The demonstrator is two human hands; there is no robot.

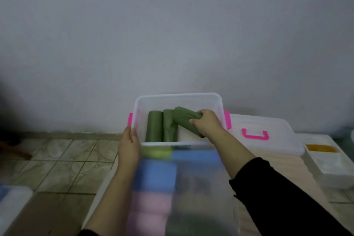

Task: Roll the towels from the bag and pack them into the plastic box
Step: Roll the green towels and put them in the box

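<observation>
Three green rolled towels are in view. Two stand side by side in the clear plastic box (178, 99), just left of the right hand (206, 123): towel one (154, 128) and towel two (169, 128). The right hand grips the third roll (183, 119), tilted over the box. The left hand (129, 143) holds the box's near-left rim. One lid (268, 140) with a pink handle lies right of the right hand. Nearer, blurred blue and pink shapes, perhaps towels. No writing is legible.
</observation>
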